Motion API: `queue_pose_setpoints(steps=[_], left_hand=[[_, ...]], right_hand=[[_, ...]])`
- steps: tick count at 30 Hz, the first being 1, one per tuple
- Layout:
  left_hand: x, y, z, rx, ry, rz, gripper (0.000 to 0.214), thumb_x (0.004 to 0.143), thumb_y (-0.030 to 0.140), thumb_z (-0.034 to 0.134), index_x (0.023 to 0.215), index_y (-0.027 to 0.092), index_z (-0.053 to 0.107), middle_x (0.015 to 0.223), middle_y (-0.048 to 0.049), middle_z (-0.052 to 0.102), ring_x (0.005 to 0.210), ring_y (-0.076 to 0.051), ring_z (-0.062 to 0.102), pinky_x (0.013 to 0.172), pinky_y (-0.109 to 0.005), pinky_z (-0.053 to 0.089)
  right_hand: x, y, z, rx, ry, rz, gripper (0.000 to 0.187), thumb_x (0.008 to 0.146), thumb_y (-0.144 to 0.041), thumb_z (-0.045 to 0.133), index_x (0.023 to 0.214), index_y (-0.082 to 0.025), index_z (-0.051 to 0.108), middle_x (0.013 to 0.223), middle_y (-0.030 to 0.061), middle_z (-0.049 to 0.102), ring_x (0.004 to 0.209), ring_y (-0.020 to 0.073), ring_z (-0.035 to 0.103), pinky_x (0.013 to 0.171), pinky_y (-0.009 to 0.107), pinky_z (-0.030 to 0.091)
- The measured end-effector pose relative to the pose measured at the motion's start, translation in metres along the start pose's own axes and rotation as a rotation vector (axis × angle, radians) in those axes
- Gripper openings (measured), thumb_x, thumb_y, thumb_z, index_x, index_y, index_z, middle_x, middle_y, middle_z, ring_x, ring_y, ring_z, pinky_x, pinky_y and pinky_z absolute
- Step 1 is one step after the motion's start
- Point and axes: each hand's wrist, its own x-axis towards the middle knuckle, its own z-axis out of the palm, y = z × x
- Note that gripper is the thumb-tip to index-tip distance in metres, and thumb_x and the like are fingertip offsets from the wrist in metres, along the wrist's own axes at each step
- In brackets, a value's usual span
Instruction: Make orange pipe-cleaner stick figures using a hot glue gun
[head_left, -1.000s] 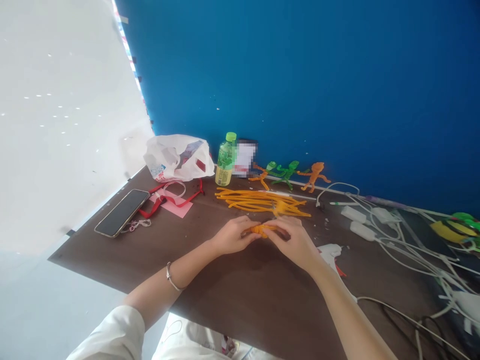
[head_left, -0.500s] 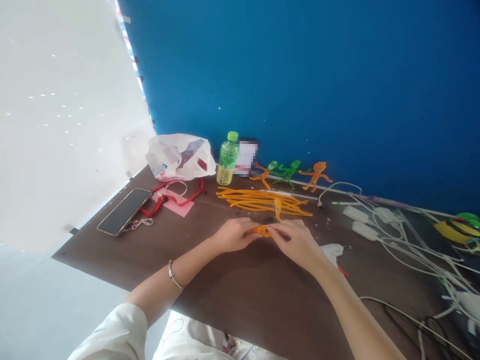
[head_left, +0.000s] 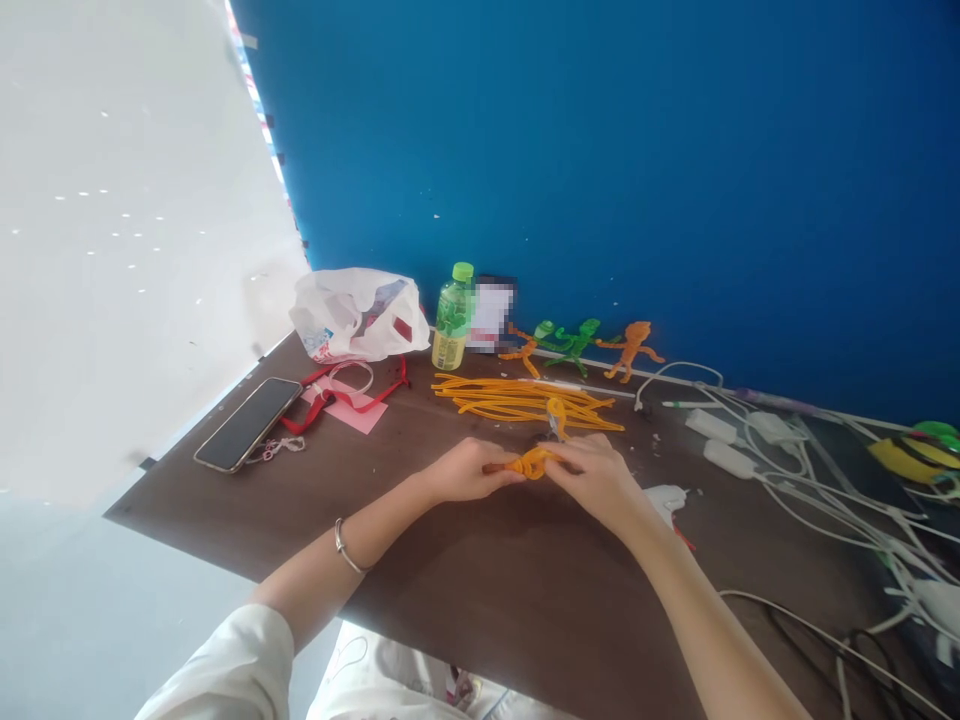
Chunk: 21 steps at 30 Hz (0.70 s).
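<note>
- Wall of deep blue [head_left: 600, 170] fills the upper part of the frame, with a pale white panel [head_left: 127, 250] at upper left
- Dark wooden table [head_left: 480, 610] runs across the lower middle, its far edge against the wall
- Right side of the table: tangled white cables [head_left: 825, 505] and white power adapters [head_left: 726, 460], with a yellow-and-green object [head_left: 916, 458] at the far right edge
- Upper left of the table: white plastic bag [head_left: 352, 318], with a smartphone [head_left: 247, 424] lying face up nearer the edge, and a red ribbon [head_left: 352, 397] over a pink paper sheet [head_left: 346, 411]
- Along the wall: green-capped plastic bottle [head_left: 453, 322], then three small pipe-cleaner figures, the nearest orange and green, the middle one green [head_left: 576, 342], the last orange [head_left: 632, 348]
- Centre of the table: loose pile of orange pipe cleaners [head_left: 517, 402], just beyond the hands
- Left hand [head_left: 472, 472], wearing a thin silver bangle [head_left: 345, 548] on the wrist, is curled closed, fingers pinching one end of the twisted orange pipe-cleaner piece [head_left: 531, 463]
- Right hand [head_left: 596, 480] is also curled closed, gripping the other end, so the piece sits between both hands, above the table and just short of the pile
</note>
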Motion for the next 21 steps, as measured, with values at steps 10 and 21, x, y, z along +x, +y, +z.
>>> queue_pose_setpoints(steps=[10,21], left_hand=[[0.003,-0.005,0.005,-1.150,-0.153,-0.375,0.042,0.079,0.056,0.046,0.071,0.015,0.046,0.054,0.0091,0.014,0.042,-0.004,0.009,0.040,-0.018,0.011],[0.006,-0.012,0.005,-1.528,-0.162,-0.553,0.039,0.084,0.046,0.044,0.063,0.018,0.028,0.054,0.0087,0.010,0.040,-0.005,0.004,0.034,-0.015,0.010]], right_hand=[[0.008,-0.015,0.011,0.559,-0.118,0.166,0.013,0.074,-0.026,0.053,0.077,-0.019,0.062,0.077,0.0028,0.065,0.075,0.0190,0.060,0.071,0.031,0.047],[-0.003,-0.029,0.035,0.633,0.193,0.083,0.010,0.079,-0.029,0.054,0.082,-0.021,0.058,0.094,0.0076,0.061,0.089,0.0217,0.058,0.079,0.036,0.047]])
